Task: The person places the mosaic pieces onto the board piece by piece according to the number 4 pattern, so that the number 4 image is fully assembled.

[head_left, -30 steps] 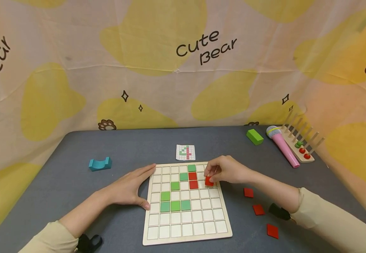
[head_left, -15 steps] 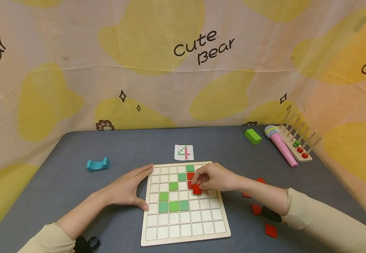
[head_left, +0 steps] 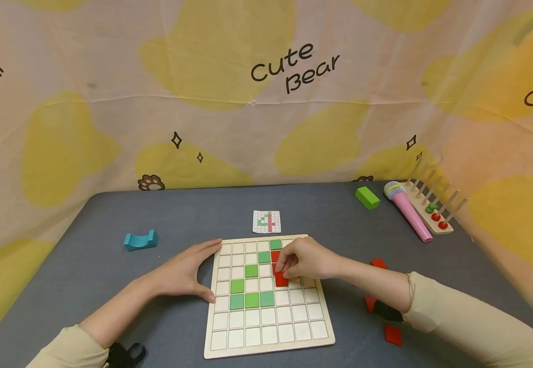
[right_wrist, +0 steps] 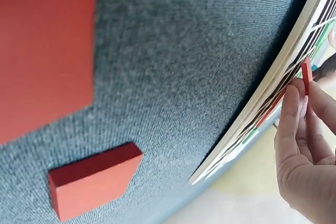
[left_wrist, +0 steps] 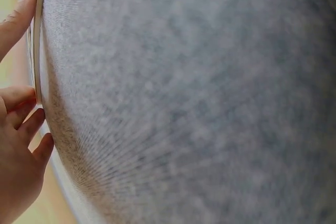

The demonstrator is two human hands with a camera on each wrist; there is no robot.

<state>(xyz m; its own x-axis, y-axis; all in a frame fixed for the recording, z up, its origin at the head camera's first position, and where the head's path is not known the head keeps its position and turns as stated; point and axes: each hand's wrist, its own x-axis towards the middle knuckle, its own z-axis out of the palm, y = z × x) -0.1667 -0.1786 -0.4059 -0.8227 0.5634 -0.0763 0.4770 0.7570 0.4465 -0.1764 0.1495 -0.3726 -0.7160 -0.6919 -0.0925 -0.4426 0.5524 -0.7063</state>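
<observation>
A square wooden grid board (head_left: 252, 336) lies on the dark table, with green tiles (head_left: 252, 300) in a slanted line and a short row. Two red tiles (head_left: 276, 256) sit in the column below the top green one. My right hand (head_left: 311, 259) pinches another red tile (head_left: 281, 279) between thumb and fingers, close over the cell under those two. In the right wrist view this red tile (right_wrist: 307, 77) is tipped on edge relative to the board. My left hand (head_left: 179, 273) rests at the board's left edge, thumb and fingers spread along it.
A small card (head_left: 267, 222) with a green and red grid pattern lies behind the board. Loose red tiles (head_left: 393, 335) are on the right, partly under my forearm. Farther back are a green block (head_left: 367, 198), a pink microphone (head_left: 412, 217) and a pegged rack (head_left: 441, 225); a teal block (head_left: 140, 240) is left.
My right hand has carried the red tile leftward and slightly nearer, from the board's right side to the red column. My left hand has stayed at the edge.
</observation>
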